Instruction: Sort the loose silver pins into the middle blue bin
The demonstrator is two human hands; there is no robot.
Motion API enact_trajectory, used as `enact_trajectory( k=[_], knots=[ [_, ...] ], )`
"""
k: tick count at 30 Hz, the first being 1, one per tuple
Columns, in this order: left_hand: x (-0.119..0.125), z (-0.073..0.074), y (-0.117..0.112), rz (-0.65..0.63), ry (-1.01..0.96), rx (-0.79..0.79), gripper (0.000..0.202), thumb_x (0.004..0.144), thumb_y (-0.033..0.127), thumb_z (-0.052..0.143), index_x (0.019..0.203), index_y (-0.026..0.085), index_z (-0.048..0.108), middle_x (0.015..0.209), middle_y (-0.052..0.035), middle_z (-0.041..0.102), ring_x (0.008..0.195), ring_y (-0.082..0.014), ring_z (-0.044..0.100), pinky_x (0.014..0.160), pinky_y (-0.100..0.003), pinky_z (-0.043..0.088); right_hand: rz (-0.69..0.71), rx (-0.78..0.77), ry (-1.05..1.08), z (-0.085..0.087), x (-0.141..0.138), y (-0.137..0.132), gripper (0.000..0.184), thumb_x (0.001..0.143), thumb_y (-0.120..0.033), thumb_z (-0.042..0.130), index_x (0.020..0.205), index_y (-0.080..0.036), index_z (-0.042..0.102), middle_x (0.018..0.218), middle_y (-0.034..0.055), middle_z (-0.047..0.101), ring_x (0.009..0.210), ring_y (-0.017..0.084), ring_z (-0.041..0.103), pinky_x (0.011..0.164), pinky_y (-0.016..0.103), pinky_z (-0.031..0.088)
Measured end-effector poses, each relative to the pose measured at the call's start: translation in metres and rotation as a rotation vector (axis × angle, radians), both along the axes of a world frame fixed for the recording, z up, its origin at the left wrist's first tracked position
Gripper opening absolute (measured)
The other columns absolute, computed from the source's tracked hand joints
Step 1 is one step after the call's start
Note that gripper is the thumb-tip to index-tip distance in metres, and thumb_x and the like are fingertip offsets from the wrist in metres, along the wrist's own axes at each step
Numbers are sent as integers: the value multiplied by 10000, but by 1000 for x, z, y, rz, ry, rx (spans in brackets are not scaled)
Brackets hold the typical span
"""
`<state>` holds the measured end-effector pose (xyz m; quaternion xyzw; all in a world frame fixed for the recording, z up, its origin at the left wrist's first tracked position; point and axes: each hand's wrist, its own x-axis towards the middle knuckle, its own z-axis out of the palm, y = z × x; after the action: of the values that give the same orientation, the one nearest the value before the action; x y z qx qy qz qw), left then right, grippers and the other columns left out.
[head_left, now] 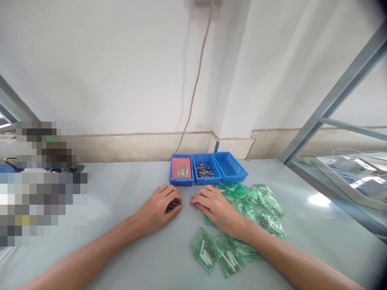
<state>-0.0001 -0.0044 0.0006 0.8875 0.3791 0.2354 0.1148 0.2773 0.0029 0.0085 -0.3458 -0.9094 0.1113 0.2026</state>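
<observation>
My left hand [157,206] rests on the grey table, its fingers curled round a bunch of dark screws [172,205]. Across a small gap, my right hand [215,207] pinches a screw [192,200] between thumb and fingers; only its end shows. Just beyond the hands stand three blue bins in a row. The left bin [181,183] holds a red sheet with a small clear packet on it, the middle bin [208,181] has a heap of loose screws [204,170], and nothing shows inside the right bin [231,167].
Green plastic bags [263,201] with screws and white plugs lie piled under and beside my right forearm. Two more bags [228,257] lie nearer me. A wall [136,72] with a hanging cable [198,76] backs the table. Metal frames [335,94] rise at both sides. A pixelated area covers the left.
</observation>
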Motion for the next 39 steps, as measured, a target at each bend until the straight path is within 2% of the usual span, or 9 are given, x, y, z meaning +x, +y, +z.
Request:
enact_trajectory(
  k=[9,17,26,30,35,39],
  knots=[
    [0,2,0,-9,1,-19,50,1082,223,591,1129,226,606,1170,-48,650,1038,-241,574,954,-387,453,-69,-11,-7,3,-1,0,115,1097,-151,591,1044,-222,664,1078,57,666,990,259,550,887,394,468],
    [0,3,-1,-57,-19,-34,149,1116,172,491,1167,240,613,1174,-42,665,1042,-227,590,948,-369,453,-119,-102,106,-3,-2,1,146,1137,-164,487,1062,-238,588,1068,41,698,994,260,566,890,407,465],
    [-1,-5,1,-48,-35,-59,138,1121,205,530,1227,251,606,1216,-51,662,1082,-233,598,986,-393,473,-198,-176,294,2,0,2,175,1107,-206,510,1162,-270,663,1099,40,729,1052,262,635,917,391,486],
    [-1,-6,2,-31,-33,-52,161,1098,231,593,1256,251,617,1207,-57,654,1083,-241,594,982,-396,482,-248,-247,402,6,0,2,151,1095,-290,535,1078,-259,682,1043,37,724,950,235,661,825,340,502],
    [0,-1,2,-35,-36,-65,120,1104,175,524,1127,234,627,1111,-47,649,1020,-226,590,933,-371,484,-322,-314,443,9,1,2,203,1101,-393,494,1031,-260,631,754,-30,615,710,197,602,673,296,456],
    [2,2,1,-38,-33,-56,154,1085,133,495,1111,229,613,1109,-50,646,1021,-227,585,924,-368,484,-329,-331,446,8,1,1,249,1109,-432,469,977,-258,588,734,-40,580,674,183,578,638,279,426]
  ],
)
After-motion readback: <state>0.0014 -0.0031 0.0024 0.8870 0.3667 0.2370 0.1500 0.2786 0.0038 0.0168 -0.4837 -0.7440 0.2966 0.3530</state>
